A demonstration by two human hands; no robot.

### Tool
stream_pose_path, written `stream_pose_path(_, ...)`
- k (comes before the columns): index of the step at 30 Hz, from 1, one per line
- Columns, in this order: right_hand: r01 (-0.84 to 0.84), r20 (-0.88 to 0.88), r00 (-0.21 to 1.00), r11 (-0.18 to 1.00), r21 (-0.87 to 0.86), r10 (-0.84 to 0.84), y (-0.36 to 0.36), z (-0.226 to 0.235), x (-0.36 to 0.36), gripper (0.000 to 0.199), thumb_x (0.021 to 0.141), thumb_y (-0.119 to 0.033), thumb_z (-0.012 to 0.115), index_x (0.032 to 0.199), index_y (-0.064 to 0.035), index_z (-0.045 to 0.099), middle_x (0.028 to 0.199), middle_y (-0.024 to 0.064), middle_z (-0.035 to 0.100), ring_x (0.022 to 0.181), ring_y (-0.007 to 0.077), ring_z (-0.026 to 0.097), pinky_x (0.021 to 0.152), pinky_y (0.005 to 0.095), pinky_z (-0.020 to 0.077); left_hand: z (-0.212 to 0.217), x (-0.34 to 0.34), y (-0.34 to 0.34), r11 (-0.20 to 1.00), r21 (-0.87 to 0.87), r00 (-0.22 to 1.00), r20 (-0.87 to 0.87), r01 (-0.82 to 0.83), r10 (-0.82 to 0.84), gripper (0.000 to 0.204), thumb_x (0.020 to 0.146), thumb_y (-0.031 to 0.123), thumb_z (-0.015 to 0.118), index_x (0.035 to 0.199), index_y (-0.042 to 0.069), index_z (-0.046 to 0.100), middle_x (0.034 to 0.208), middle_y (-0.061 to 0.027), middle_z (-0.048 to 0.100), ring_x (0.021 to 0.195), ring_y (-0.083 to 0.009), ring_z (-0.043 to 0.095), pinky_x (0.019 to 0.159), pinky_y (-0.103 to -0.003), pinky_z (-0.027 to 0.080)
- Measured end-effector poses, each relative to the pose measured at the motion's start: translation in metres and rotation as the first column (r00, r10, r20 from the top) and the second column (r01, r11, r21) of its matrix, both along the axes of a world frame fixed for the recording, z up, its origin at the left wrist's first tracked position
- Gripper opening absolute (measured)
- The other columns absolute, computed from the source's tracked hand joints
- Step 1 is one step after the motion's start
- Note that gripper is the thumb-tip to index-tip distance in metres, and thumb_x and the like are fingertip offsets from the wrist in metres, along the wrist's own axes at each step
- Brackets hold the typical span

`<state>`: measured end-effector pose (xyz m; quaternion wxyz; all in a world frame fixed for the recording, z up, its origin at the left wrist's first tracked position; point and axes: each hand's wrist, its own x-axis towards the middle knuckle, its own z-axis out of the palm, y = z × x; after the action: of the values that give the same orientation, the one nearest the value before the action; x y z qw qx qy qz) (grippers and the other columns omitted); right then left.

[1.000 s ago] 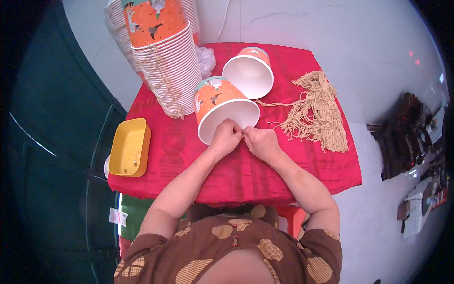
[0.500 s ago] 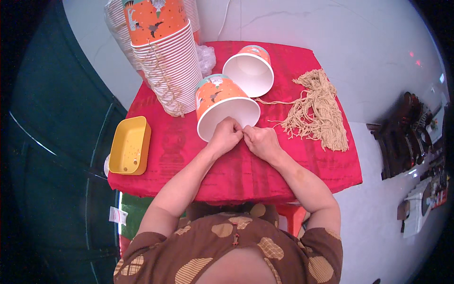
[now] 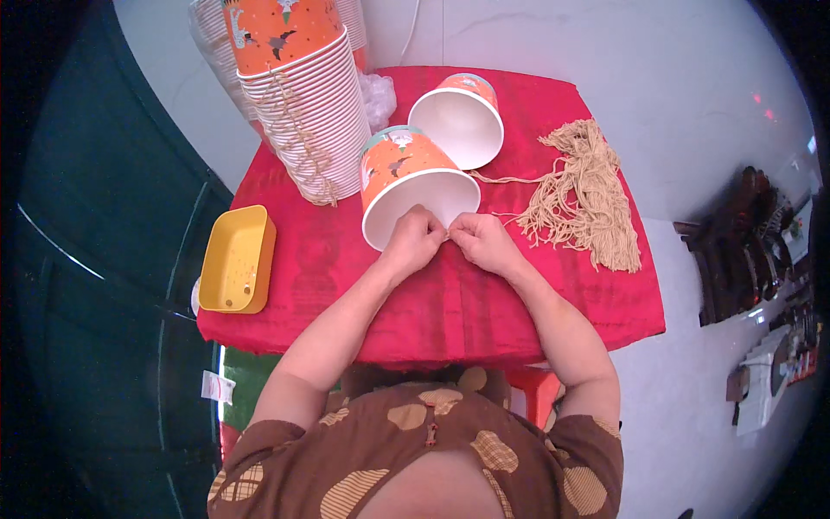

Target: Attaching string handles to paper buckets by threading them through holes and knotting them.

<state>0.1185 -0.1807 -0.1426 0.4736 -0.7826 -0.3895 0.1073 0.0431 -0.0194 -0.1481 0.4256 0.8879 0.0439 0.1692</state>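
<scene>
An orange paper bucket point(image 3: 406, 163) with animal prints lies on its side on the red cloth, its white open mouth turned toward me. My left hand point(image 3: 415, 240) is closed in a pinch at the near rim, its fingertips partly inside the mouth. Just right of it, my right hand point(image 3: 484, 240) is pinched too, and the fingertips of both nearly meet. Whatever small thing lies between them is too small to make out. A second orange bucket point(image 3: 467, 121) lies behind, mouth also toward me. To the right, a bundle of tan cords point(image 3: 596, 208) is spread out with loose strands.
A tall stack of nested buckets point(image 3: 316, 130), tan cord hanging down its side, leans at the back left beside crumpled clear plastic point(image 3: 378, 102). A yellow tray point(image 3: 268, 251) with small round bits sits near the left edge of the red tablecloth point(image 3: 346, 324).
Both hands stay pinched at the near rim, with a slightly wider gap between them now. The view has shifted a little; the buckets and cords lie as before.
</scene>
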Motion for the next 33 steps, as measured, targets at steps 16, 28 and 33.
stream_pose_path(16,0.033,0.15,0.987,0.993,0.114,-0.05,0.004,-0.015,-0.001,0.013,0.084,-0.009,0.059,0.087,0.002,0.066,0.064,0.0106,0.063,0.059,0.0136,0.059,0.056,0.0314,0.0475,0.0,0.001,0.001,0.993,-0.106,0.998,-0.023,0.054,-0.057,0.01,0.076,0.006,0.063,0.076,-0.004,0.062,0.081,-0.0159,0.063,0.074,-0.0265,0.063,0.066,-0.036,0.049)
stream_pose_path(28,-0.072,0.2,0.974,0.985,-0.154,0.103,-0.021,0.007,-0.001,0.018,0.08,-0.014,0.06,0.091,-0.0014,0.067,0.073,0.017,0.066,0.066,0.0284,0.066,0.063,0.039,0.0513,0.011,-0.001,0.0,0.999,-0.03,0.994,-0.105,-0.023,0.019,0.011,0.073,0.007,0.062,0.074,-0.004,0.061,0.079,-0.0189,0.064,0.074,-0.0288,0.064,0.067,-0.038,0.05)
stream_pose_path(33,-0.078,0.244,0.962,0.978,-0.193,0.125,-0.022,0.009,-0.005,0.018,0.078,-0.012,0.056,0.09,-0.0025,0.066,0.075,0.0187,0.066,0.071,0.0351,0.066,0.067,0.0447,0.0518,0.012,-0.001,-0.001,0.999,-0.024,0.994,-0.102,-0.041,0.038,0.011,0.074,0.007,0.063,0.074,-0.003,0.061,0.08,-0.0191,0.064,0.074,-0.0291,0.064,0.068,-0.038,0.05)
